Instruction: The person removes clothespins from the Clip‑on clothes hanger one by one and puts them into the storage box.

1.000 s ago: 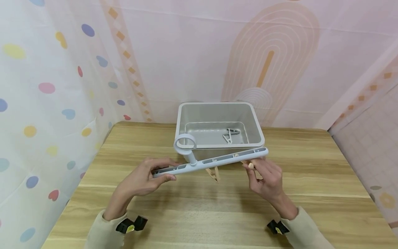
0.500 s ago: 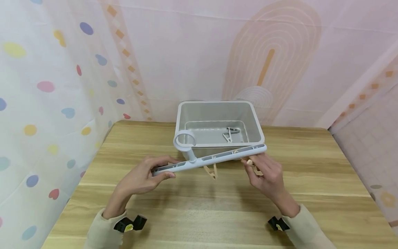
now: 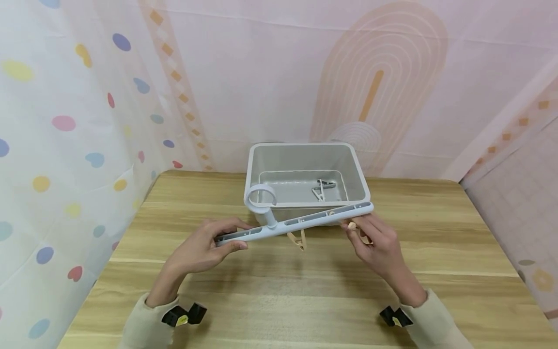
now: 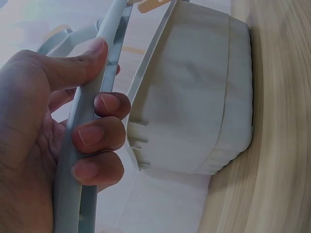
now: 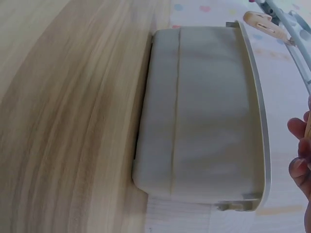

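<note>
My left hand (image 3: pixel 196 247) grips the left end of a pale blue-grey clip hanger (image 3: pixel 279 230), with the thumb along the near side. The hanger's bar tilts up to the right over the table, its round hook standing up near the middle. One peach clip (image 3: pixel 303 238) dangles below the bar. Under the right end, my right hand (image 3: pixel 379 242) pinches another peach clip (image 3: pixel 351 226) between thumb and fingers; its upper part is hidden by the bar and fingers. In the left wrist view, curled fingers wrap the bar (image 4: pixel 73 141). The right wrist view catches only the fingertips (image 5: pixel 297 167).
Behind the hanger, a grey plastic bin (image 3: pixel 305 157) stands on the wooden table (image 3: pixel 279 305) against the patterned curtain (image 3: pixel 270 72). Inside it lie a white clip (image 3: pixel 318 195) and a dark grey clip (image 3: pixel 330 185). The hanger overlaps the bin's front rim in the head view.
The hanger's right end has risen slightly, and my right hand has moved up a little with the clip. My left hand keeps its grip in nearly the same place.
</note>
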Action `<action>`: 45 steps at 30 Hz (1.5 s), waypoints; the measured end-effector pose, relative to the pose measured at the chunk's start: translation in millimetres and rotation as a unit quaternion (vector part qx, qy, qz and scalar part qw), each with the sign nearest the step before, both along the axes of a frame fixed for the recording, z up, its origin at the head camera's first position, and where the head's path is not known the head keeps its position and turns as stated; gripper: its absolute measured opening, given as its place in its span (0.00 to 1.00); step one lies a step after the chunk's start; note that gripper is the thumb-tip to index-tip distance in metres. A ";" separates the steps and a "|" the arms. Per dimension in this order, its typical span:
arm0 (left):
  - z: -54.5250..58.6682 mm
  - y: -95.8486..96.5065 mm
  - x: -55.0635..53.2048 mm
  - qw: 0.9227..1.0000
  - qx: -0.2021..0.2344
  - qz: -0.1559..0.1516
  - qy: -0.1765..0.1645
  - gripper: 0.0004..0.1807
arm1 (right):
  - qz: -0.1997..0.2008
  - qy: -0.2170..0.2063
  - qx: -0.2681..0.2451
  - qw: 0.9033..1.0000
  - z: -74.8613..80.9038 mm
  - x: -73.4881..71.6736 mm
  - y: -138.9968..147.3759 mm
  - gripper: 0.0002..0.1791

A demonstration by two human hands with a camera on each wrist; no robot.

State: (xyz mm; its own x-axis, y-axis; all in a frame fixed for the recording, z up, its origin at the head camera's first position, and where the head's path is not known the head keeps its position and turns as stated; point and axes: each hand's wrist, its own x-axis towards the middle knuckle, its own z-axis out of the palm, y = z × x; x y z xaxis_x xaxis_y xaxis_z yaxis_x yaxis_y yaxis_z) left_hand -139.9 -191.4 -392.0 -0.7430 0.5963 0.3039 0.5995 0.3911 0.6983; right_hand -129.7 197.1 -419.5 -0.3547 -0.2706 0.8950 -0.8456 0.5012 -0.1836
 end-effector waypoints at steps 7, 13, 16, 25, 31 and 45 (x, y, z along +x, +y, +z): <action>-1.0 -0.3 -0.3 1.000 -0.001 0.003 -0.016 0.13 | -0.033 -0.009 -0.032 0.999 0.2 2.5 0.5 0.17; -1.0 -2.9 -0.6 1.000 0.000 0.015 -0.023 0.12 | -0.002 -0.042 -0.029 0.999 -2.3 1.2 5.9 0.18; -1.0 -3.0 -1.0 1.000 -0.002 0.016 -0.024 0.12 | 0.016 -0.052 -0.013 0.998 -2.8 1.7 7.2 0.16; 0.0 -3.8 -0.6 0.999 -0.013 0.037 -0.020 0.13 | 0.035 -0.088 0.006 0.995 2.9 11.0 12.4 0.12; -0.7 -5.7 -1.4 0.999 -0.024 0.044 -0.019 0.13 | 0.024 -0.114 0.007 0.993 12.7 15.3 18.8 0.13; -1.4 -15.9 -4.2 0.998 -0.031 0.046 -0.025 0.15 | -0.013 -0.110 0.010 0.994 35.8 5.0 32.1 0.09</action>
State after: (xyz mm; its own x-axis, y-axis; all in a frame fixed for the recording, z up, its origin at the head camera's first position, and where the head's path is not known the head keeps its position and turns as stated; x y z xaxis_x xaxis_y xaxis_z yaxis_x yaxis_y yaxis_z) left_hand -144.1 -207.4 -393.5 -0.8089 0.5411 0.2299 0.5244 0.4873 0.6982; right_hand -124.8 229.2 -383.7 -0.5488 -0.2752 0.7894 -0.7727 0.5272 -0.3535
